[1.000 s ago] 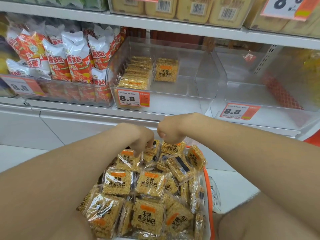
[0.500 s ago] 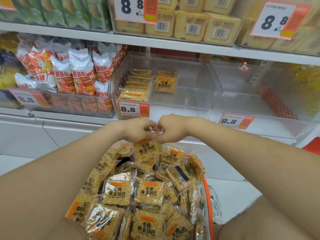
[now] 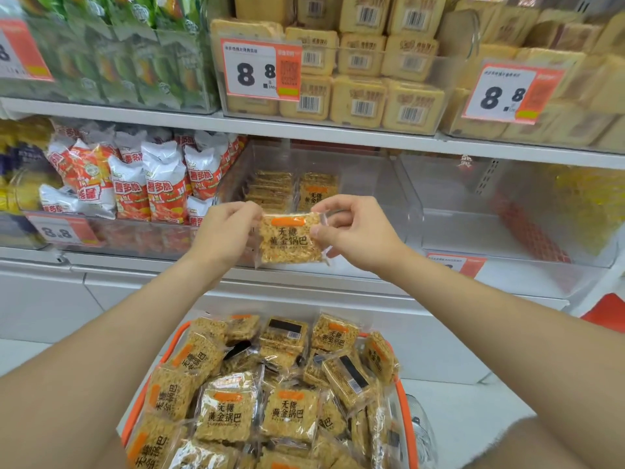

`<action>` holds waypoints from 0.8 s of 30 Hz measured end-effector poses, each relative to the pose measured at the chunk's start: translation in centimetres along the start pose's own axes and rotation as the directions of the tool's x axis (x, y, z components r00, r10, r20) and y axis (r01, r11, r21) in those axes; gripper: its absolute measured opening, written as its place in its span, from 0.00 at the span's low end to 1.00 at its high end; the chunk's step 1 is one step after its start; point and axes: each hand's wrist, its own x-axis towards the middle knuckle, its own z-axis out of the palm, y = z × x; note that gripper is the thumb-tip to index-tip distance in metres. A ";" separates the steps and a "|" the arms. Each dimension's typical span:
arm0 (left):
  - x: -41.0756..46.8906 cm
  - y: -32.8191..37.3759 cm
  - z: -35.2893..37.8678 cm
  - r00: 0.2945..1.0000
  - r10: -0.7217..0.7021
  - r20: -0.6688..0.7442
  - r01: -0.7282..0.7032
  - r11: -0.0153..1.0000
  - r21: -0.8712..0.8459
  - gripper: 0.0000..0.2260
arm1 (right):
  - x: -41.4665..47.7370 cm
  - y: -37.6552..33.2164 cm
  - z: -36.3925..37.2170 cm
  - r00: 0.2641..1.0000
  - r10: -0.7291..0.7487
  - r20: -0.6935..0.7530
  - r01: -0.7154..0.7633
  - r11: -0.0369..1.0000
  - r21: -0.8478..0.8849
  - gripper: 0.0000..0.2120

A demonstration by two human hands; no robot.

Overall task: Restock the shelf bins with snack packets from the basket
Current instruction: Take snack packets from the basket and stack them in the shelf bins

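The basket [image 3: 409,434] sits nearest, heaped with packets [image 3: 223,414]. Beyond it, the left hand [image 3: 226,231] and right hand [image 3: 351,231] pinch one held packet [image 3: 291,240] by its left and right edges. Behind it, the middle bin [image 3: 389,184] holds stacks [image 3: 270,189] at its left side. Bags [image 3: 148,194] lie left; the right bin [image 3: 507,238] is right.
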 end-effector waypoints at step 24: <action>3.2 -2.9 4.7 0.853 0.449 0.268 -0.442 0.346 0.827 0.19 | 11.4 6.7 -0.6 0.936 0.121 -0.330 -0.248 0.893 -0.376 0.17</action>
